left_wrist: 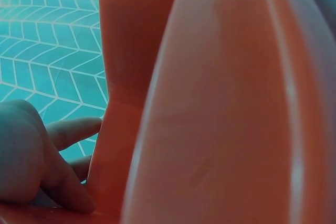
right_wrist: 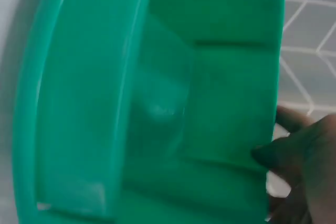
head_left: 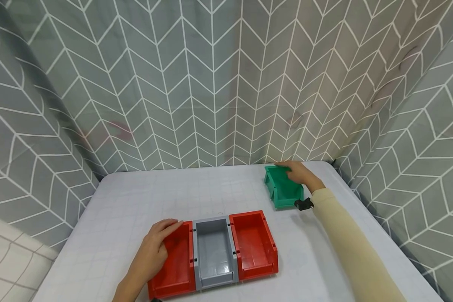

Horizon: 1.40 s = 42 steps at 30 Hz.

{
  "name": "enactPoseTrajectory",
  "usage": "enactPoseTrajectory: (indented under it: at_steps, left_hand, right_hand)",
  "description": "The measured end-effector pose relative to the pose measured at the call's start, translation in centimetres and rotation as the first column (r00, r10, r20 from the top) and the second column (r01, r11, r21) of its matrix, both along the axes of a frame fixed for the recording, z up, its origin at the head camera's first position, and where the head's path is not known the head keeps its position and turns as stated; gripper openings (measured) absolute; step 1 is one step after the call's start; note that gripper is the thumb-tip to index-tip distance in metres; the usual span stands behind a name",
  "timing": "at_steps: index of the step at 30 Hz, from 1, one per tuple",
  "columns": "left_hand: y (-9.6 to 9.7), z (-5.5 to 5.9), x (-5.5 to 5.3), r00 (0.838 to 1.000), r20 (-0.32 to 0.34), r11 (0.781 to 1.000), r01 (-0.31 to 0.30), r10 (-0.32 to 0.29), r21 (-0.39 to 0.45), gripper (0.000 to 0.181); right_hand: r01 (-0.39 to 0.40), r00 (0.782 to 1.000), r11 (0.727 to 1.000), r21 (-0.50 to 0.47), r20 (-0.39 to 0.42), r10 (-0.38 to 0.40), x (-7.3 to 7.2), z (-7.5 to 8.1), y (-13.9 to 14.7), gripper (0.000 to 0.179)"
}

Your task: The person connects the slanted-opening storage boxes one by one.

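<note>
Three bins stand side by side near the table's front: a red bin (head_left: 175,268) on the left, a grey bin (head_left: 214,247) between, another red bin (head_left: 253,243) on the right. My left hand (head_left: 149,253) holds the left red bin by its wall, thumb inside and fingers outside in the left wrist view. Farther back on the right is a green bin (head_left: 283,186), apart from the row. My right hand (head_left: 300,173) pinches its back wall; the right wrist view shows the thumb (right_wrist: 268,156) inside and other fingers behind.
A white cloth covers the table (head_left: 158,193). Patterned grey curtains (head_left: 211,84) rise behind its far edge and along both sides. A black wrist camera (head_left: 304,204) sits under the right sleeve, close to the green bin's front corner.
</note>
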<state>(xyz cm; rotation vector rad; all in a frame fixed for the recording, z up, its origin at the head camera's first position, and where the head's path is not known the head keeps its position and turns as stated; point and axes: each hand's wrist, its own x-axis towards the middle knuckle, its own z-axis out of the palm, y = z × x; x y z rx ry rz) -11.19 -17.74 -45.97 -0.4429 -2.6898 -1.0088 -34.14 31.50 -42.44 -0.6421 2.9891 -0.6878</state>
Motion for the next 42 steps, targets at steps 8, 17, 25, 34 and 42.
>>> enactPoseTrajectory:
  at_steps: [8,17,25,34,42]
  left_hand:
    - [-0.2,-0.1,-0.2,1.000,0.015,1.000,-0.004,0.004,0.011,0.068]
    - [-0.2,-0.2,-0.2,0.999,0.029,1.000,-0.017,0.017,0.009,0.068]
    - [-0.4,0.0,-0.2,0.999,0.033,1.000,-0.009,0.009,0.015,0.069]
    - [-0.6,0.0,-0.4,0.999,0.040,1.000,-0.021,0.020,0.013,0.067]
    - [-0.7,-0.2,-0.5,0.999,0.030,1.000,-0.018,0.017,0.015,0.066]
  right_hand:
    - [0.056,0.998,0.987,-0.152,0.044,-0.050,0.7,-1.2,1.9,0.043]
    - [0.089,0.992,0.978,-0.189,-0.072,-0.104,0.7,-2.2,1.7,0.032]
    - [0.118,0.986,0.972,-0.203,-0.095,-0.140,1.8,-0.9,0.8,0.032]
    - [0.077,0.982,0.975,-0.207,-0.154,-0.110,3.1,0.9,-0.1,0.032]
    - [0.058,0.977,0.974,-0.221,-0.187,-0.100,4.9,2.5,-1.2,0.031]
